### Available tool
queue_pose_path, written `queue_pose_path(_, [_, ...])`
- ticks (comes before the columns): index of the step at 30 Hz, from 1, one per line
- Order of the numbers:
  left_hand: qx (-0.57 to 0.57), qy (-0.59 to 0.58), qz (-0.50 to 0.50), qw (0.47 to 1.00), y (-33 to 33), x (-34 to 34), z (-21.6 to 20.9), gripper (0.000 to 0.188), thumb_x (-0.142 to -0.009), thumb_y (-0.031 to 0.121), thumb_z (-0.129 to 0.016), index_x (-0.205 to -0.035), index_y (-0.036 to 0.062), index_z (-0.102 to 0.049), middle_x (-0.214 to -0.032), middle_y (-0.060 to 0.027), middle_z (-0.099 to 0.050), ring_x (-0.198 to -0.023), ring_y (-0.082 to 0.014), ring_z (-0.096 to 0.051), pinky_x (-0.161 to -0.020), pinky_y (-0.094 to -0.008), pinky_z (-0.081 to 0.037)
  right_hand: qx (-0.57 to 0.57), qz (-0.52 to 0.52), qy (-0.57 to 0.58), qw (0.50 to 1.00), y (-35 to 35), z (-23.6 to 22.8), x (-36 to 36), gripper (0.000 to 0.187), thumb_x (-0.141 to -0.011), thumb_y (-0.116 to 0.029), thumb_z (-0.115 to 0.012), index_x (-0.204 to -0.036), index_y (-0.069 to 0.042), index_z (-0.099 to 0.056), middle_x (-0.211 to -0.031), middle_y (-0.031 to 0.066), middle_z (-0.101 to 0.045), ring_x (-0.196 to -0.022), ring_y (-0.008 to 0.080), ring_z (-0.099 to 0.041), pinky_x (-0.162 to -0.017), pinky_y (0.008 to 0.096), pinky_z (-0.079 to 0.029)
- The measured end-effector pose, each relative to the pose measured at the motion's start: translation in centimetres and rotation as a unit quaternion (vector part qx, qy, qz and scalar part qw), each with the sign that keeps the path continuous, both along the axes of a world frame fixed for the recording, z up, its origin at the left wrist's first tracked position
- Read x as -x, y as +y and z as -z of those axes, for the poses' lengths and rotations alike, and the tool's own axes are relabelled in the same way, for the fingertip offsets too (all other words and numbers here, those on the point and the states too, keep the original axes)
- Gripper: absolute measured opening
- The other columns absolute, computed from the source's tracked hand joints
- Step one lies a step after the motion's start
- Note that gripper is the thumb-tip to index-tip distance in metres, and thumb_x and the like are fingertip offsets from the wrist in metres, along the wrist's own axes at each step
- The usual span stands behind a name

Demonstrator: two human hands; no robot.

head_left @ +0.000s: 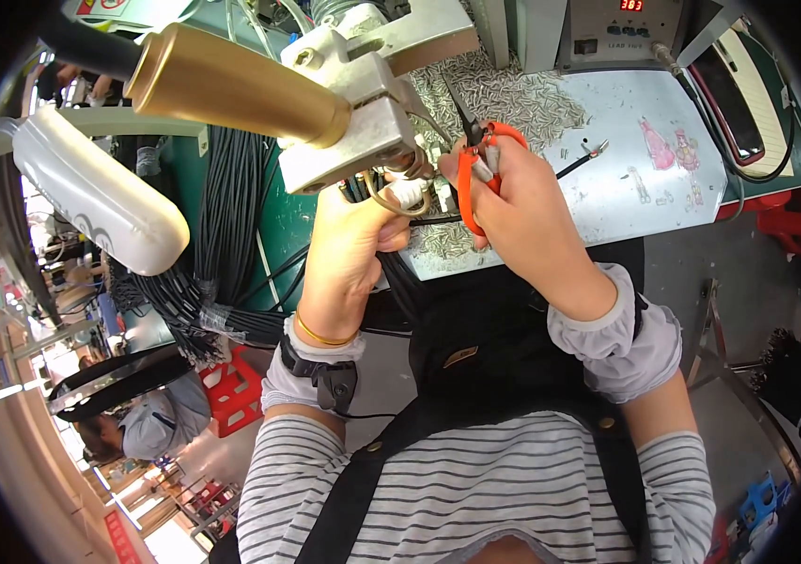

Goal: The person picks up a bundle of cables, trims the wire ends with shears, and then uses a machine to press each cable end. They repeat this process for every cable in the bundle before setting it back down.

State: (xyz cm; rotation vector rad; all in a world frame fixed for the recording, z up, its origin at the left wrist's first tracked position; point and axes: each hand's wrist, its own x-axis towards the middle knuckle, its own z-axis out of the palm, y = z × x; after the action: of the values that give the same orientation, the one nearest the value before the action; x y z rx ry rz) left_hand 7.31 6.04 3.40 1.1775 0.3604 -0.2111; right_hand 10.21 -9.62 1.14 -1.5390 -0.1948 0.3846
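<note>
My right hand (527,202) is closed around a pair of orange-handled scissors (465,193), their dark blades pointing up and away. My left hand (349,240) is curled under a metal clamp head (344,122), with white wrapping (406,192) on a digit. A black cable (433,221) runs from its fingers toward my right hand; the tips of the left fingers are partly hidden. The clamp carries a thick gold-coloured cylinder (241,85) with a dark lead, like a soldering iron handle. Beneath the hands lies a pale work sheet (621,193) strewn with small metal pieces (513,103).
A bundle of black cables (231,207) hangs at the left, near a white rounded lamp-like housing (104,188). One short cable with a metal end (583,160) lies on the sheet. A control box (621,33) stands behind. A co-worker (161,418) sits at the far left.
</note>
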Motion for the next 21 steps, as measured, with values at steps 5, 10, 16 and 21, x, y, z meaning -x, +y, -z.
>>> queue_pose_path(5, [-0.004, -0.006, 0.001, 1.0, -0.1, -0.2, -0.2, 0.016, -0.075, 0.004, -0.062, -0.084, 0.0027, -0.049, -0.06, 0.0026, -0.043, -0.042, -0.0018, -0.032, -0.038, -0.0163, -0.02, 0.001, 0.008, 0.005, 1.0, 0.1, -0.2, 0.1, 0.013, -0.086, -0.01, -0.045, -0.089, 0.001, -0.05, -0.059, -0.0007, -0.044, -0.044, 0.0046, -0.04, -0.04, 0.0198, -0.037])
queue_pose_path(10, [0.008, 0.001, 0.01, 1.0, -0.1, 0.6, -0.6, 0.014, -0.074, 0.002, -0.062, -0.085, 0.0007, -0.053, -0.064, 0.0002, -0.048, -0.047, -0.0036, -0.037, -0.04, -0.0179, -0.025, -0.002, 0.029, -0.056, 0.998, 0.0, 0.5, 0.6, 0.013, -0.086, -0.012, -0.048, -0.088, 0.0, -0.05, -0.059, -0.0009, -0.044, -0.044, 0.0044, -0.04, -0.04, 0.0196, -0.036])
queue_pose_path(16, [-0.02, -0.014, -0.051, 0.998, -0.9, 3.9, -1.3, 0.014, -0.078, 0.0, -0.057, -0.092, -0.0015, -0.056, -0.073, -0.0033, -0.055, -0.063, -0.0091, -0.05, -0.052, -0.0208, -0.039, -0.024, 0.058, -0.067, 0.996, -2.1, -0.2, 2.3, 0.013, -0.084, -0.013, -0.054, -0.087, -0.001, -0.051, -0.06, -0.0007, -0.045, -0.044, 0.0046, -0.04, -0.041, 0.0197, -0.034])
queue_pose_path(21, [-0.128, -0.074, 0.034, 0.988, -1.5, 6.2, -1.1, 0.014, -0.081, 0.002, -0.053, -0.094, -0.0013, -0.056, -0.075, -0.0055, -0.056, -0.07, -0.0116, -0.053, -0.06, -0.0221, -0.042, 0.142, 0.099, -0.426, 0.888, -1.7, -0.9, 3.7, 0.01, -0.083, -0.01, -0.055, -0.085, -0.001, -0.052, -0.062, -0.001, -0.047, -0.045, 0.0051, -0.042, -0.042, 0.0193, -0.034])
